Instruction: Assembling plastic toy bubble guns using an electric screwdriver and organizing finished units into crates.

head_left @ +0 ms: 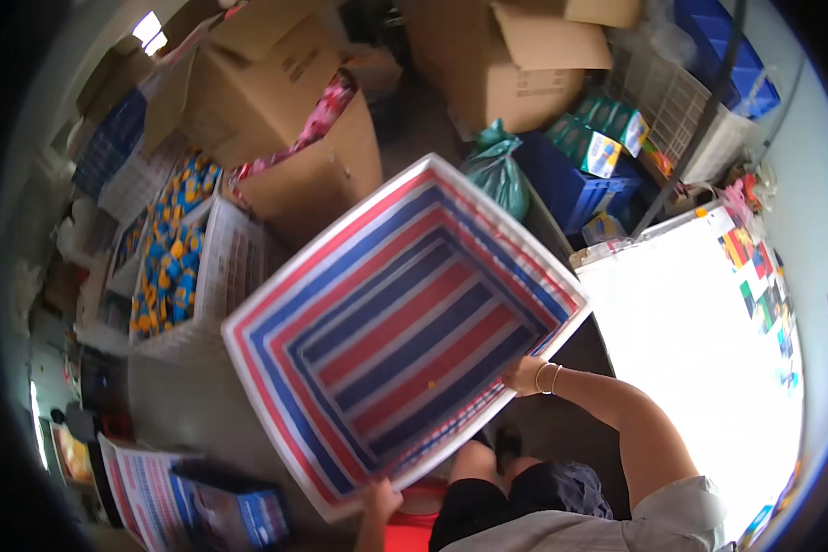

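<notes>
The striped box (405, 336) is being held open-side up at centre, its near rim being clasped by the left hand (380, 501) and right hand (524, 375); level support is being advised.

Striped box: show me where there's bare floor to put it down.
One bare grey patch of floor lies below the white wire basket of blue and yellow items, left of the red, white and blue striped open box that both hands hold. Behind, brown cardboard cartons and a blue plastic crate crowd everything.
</notes>
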A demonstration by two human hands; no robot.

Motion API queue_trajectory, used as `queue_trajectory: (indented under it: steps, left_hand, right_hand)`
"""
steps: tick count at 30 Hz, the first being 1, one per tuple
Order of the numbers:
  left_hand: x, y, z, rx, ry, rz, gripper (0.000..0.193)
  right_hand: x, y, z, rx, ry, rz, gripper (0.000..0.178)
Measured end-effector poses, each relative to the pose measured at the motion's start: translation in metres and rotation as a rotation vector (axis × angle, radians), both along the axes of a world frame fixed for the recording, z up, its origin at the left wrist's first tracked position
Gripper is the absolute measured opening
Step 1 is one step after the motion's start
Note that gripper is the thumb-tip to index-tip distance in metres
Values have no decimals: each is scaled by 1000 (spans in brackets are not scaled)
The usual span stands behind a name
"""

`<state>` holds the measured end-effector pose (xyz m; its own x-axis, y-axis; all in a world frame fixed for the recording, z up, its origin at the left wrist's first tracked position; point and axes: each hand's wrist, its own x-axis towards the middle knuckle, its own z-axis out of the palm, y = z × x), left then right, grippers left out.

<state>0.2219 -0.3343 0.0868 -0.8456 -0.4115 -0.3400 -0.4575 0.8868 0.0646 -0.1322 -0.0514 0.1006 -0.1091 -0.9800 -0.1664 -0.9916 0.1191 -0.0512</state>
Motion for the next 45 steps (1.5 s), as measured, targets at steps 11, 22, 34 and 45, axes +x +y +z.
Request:
queue_trajectory:
  steps: [11, 22, 34, 45]
  left_hand:
    - [-21, 36, 25, 230, 107, 33, 42]
    - [-56, -137, 38, -18, -142, -47, 28]
    - [-228, -415, 9, -648, 303, 250, 26]
    - [-246, -448, 42, -22, 686, -37, 52]
  right_hand:
    - [-56, -18, 15, 58, -42, 71, 29]
    - [-50, -133, 19, 4, 7, -56, 37]
    - [-79, -397, 31, 112, 52, -396, 48]
    - [-83, -429, 28, 188, 67, -635, 50]
